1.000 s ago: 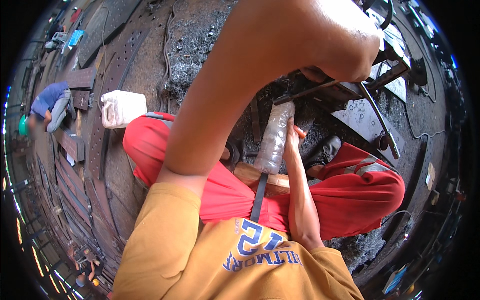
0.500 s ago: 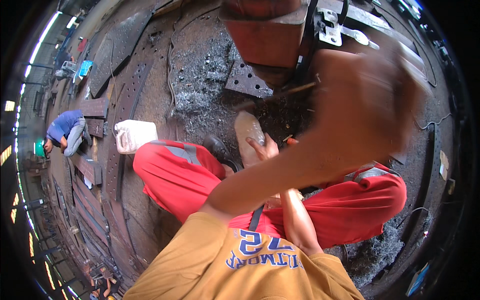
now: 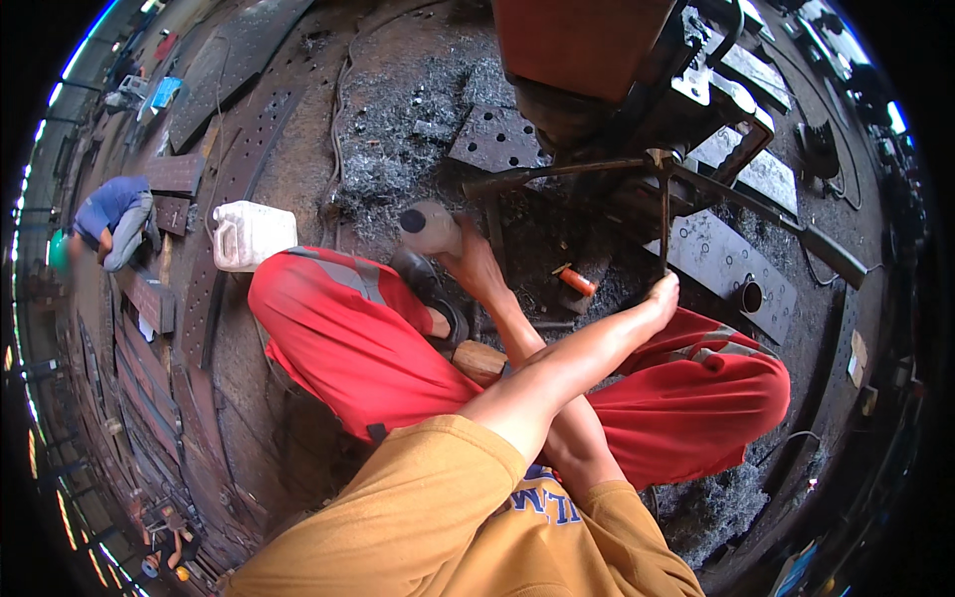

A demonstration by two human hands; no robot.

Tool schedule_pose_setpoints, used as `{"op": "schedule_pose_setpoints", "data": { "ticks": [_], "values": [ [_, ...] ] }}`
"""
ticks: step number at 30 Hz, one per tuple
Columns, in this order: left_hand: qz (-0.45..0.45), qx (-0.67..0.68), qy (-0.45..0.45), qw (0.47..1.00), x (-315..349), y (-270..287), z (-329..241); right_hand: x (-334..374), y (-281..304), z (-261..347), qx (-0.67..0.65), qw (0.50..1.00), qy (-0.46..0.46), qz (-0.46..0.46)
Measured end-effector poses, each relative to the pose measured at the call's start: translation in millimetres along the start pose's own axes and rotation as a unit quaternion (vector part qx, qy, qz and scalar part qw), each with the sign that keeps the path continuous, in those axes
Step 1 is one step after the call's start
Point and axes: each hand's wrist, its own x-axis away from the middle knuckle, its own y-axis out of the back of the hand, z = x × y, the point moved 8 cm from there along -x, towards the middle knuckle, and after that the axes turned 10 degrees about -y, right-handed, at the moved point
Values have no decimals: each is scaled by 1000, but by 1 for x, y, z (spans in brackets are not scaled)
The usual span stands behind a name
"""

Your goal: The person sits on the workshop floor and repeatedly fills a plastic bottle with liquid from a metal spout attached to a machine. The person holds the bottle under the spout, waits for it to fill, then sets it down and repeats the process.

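Observation:
My arms cross in front of me. My left hand (image 3: 661,297) reaches over to the right side and is closed on the lower end of a lever (image 3: 665,224), one spoke of the feed handle on a drilling machine (image 3: 582,45) with a red-brown housing. Two more spokes spread left and right from the hub. My right hand (image 3: 476,261), reaching left, grips a cloudy plastic bottle (image 3: 430,227) tilted with its round end up and away from me. A short orange object (image 3: 577,281) lies on the dark floor between the hands.
Perforated steel plates (image 3: 494,137) and metal shavings (image 3: 383,149) surround the machine. Another plate (image 3: 731,269) lies to the right. A white jerrycan (image 3: 255,236) stands left of my knee, and a wooden block (image 3: 479,362) lies between my legs. A person (image 3: 117,219) bends over at far left.
My left arm has come down from its blurred raised position to the lower spoke, and the spokes stand differently. My right hand has carried the bottle leftward. The view has shifted slightly.

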Motion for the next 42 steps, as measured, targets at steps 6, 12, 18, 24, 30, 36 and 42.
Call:
{"op": "schedule_pose_setpoints", "data": {
  "ticks": [6,12,18,24,30,36,42],
  "values": [
    [97,-46,-31,994,18,-21,1,-28,-22,-30,-42,999,26,19],
    [161,-51,14,986,42,-69,12,-18,-76,-26,-15,993,117,10],
    [125,-78,15,989,67,-77,15,-32,-81,-43,43,998,-12,38],
    [71,-114,7,991,76,-76,11,-4,-26,-90,68,990,-115,34],
    [-9,-174,-48,984,79,-56,13,108,98,-187,301,899,-240,208],
    [-4,-225,-38,974,86,-75,30,137,241,81,314,947,-65,-34],
    [-166,-207,-1,964,117,-48,23,145,449,196,464,767,103,-431]
  ]
}}
